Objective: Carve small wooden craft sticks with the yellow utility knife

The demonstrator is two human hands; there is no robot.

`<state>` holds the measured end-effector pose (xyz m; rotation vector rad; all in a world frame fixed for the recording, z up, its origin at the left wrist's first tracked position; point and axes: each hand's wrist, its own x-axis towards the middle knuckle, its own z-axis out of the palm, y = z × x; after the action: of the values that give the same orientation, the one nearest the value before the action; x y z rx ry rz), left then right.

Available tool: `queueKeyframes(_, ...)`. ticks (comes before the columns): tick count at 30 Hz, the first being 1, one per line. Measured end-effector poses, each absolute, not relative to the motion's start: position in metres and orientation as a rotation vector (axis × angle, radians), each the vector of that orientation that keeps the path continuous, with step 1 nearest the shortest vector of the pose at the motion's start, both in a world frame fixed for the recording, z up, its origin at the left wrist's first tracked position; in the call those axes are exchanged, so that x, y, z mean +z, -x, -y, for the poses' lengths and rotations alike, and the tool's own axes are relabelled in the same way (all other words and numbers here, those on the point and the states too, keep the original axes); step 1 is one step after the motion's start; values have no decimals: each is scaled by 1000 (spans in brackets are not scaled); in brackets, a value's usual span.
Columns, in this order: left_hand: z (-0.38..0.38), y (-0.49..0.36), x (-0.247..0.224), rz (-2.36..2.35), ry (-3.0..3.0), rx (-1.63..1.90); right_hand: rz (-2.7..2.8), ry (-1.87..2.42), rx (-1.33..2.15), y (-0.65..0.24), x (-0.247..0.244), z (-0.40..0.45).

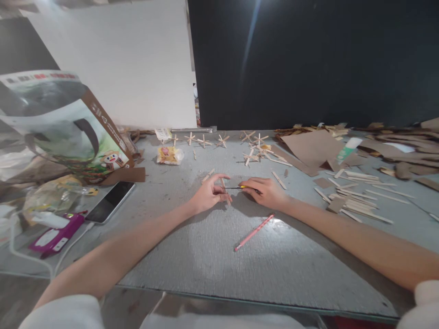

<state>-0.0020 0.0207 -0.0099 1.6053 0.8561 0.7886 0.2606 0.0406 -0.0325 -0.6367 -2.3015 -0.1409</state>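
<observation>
My left hand is closed on a short wooden stick, pinched between thumb and fingers. From the right, my right hand grips what looks like a pair of scissors, thin dark blades and a bit of yellow by the handle. The blades point left and reach the stick at my left fingertips. My fingers hide most of the handles. A pink pencil lies on the table nearer to me. Just beyond my hands are two loose sticks.
Several star-shaped stick pieces line the back of the grey table. Loose sticks, brown cardboard and a glue stick lie right. Leftward are a phone, a purple device, a large bag and a small packet.
</observation>
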Motion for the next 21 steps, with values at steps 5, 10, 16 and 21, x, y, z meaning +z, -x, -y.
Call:
queueKeyframes(5, -22, 1, -13, -871, -1630, 789, 2357, 621, -206, -262, -32, -40)
queueKeyframes(10, -23, 0, -18, -854, -1629, 777, 2409, 598, -255, -264, -34, -42)
queueKeyframes(16, -22, 0, -17, -888, -1663, 768, 2422, 674, -189, -264, -32, -38)
queueKeyframes(21, -19, 0, -14, -923, -1677, 766, 2403, 778, 115, -261, -20, -36)
